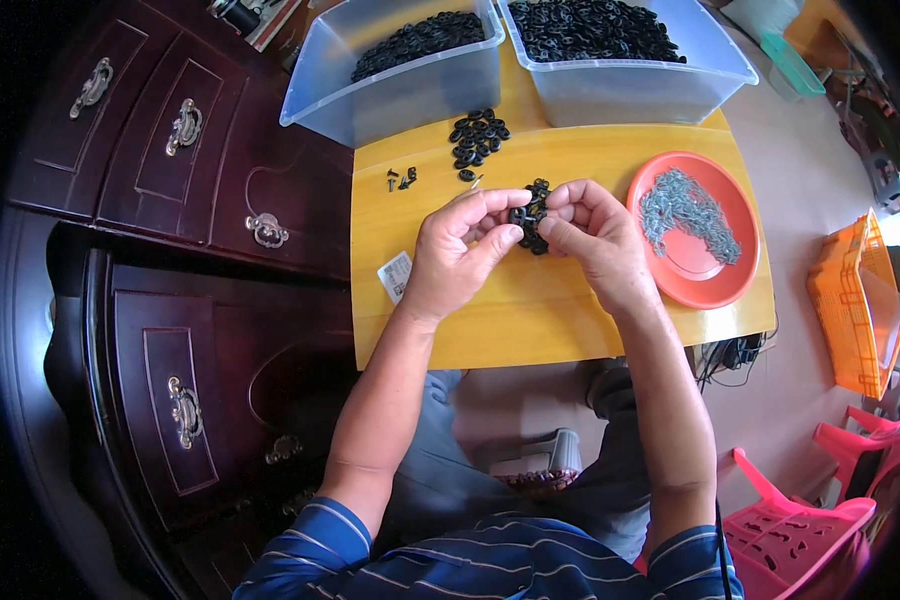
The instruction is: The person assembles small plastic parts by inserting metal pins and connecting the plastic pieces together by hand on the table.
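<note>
Over the middle of the yellow table (450,330), my left hand (460,240) pinches a small black oval part (517,215) between thumb and fingertips. My right hand (595,230) is closed close beside it, thumb against the fingers; what it grips is too small and too covered to name. A cluster of similar black parts (538,190) lies on the table just behind and between my fingers. Farther back is a loose pile of black oval parts (478,138). To the right, an orange-red bowl (695,285) holds many grey metal screws or pins (690,210).
Two clear plastic bins (400,110) (630,95) full of black parts stand at the table's far edge. A few dark screws (402,182) and a white label (395,275) lie at left. Dark wooden drawers (170,180) border the left side; an orange crate (855,305) and pink chair (795,530) stand right.
</note>
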Action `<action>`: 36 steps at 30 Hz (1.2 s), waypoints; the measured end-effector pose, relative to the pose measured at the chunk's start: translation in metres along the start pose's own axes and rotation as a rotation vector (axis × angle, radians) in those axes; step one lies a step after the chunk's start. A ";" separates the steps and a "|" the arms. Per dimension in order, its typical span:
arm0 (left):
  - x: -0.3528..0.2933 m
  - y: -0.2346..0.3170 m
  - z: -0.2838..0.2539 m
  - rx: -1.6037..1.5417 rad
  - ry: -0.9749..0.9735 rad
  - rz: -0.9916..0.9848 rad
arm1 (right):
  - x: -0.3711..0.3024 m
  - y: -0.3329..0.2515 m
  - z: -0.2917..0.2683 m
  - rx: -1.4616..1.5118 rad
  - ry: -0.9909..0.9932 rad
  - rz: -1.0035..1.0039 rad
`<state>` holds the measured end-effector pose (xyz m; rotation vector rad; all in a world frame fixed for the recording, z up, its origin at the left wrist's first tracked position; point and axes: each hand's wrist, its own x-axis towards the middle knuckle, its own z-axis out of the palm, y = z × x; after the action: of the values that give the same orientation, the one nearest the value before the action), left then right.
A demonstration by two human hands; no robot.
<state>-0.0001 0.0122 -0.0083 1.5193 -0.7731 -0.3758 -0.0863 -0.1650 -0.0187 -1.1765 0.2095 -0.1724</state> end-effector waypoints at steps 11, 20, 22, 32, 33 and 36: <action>0.001 0.001 0.001 0.075 -0.019 0.043 | -0.001 0.001 0.000 0.001 -0.007 -0.001; 0.003 0.002 0.003 0.154 -0.019 0.095 | 0.000 0.000 0.000 0.016 -0.036 0.008; 0.002 0.002 0.002 0.149 -0.020 0.092 | 0.000 0.000 0.000 0.023 -0.040 0.009; 0.000 0.005 -0.002 0.099 -0.059 0.027 | -0.001 0.000 0.002 0.056 -0.056 0.035; 0.001 0.005 -0.002 0.099 -0.059 0.028 | -0.001 0.000 0.002 0.061 -0.055 0.032; 0.001 0.005 -0.002 0.117 -0.068 0.035 | -0.001 -0.001 0.002 0.065 -0.058 0.045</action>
<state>0.0004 0.0134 -0.0028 1.6067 -0.8874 -0.3625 -0.0866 -0.1632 -0.0169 -1.1096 0.1783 -0.1046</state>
